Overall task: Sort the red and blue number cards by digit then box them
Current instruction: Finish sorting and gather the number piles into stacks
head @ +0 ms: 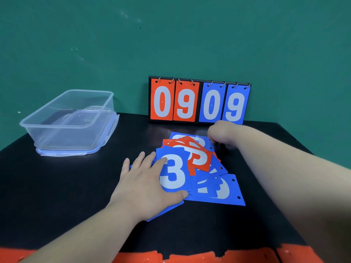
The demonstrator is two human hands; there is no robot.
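Black cloth covers the table (57, 186), and along the near edge it is torn, with orange-red showing beneath it. Just beyond, the left hand (144, 185) lies flat with fingers spread, palm pressing on a blue card (173, 173) that shows a white 3; the thumb rests on that card's near edge, and the hand grasps nothing. Another blue card pokes out from under the wrist, its number hidden. To the right, more blue cards (220, 188) overlap so that only parts of their white digits can be read. Red cards (199, 158) sit fanned on top of the pile's middle, and their numbers are mostly covered too. At the far side of the pile the right hand (220, 133) is curled and blurred above the corner of a blue card; whether its fingers pinch that card cannot be told, perhaps they only touch it. Well to the left stands a clear plastic box (70, 118), open, resting on its lid (76, 151). Against the green wall (171, 35) a scoreboard (199, 101) stands upright, reading 09 in red and 09 in blue.
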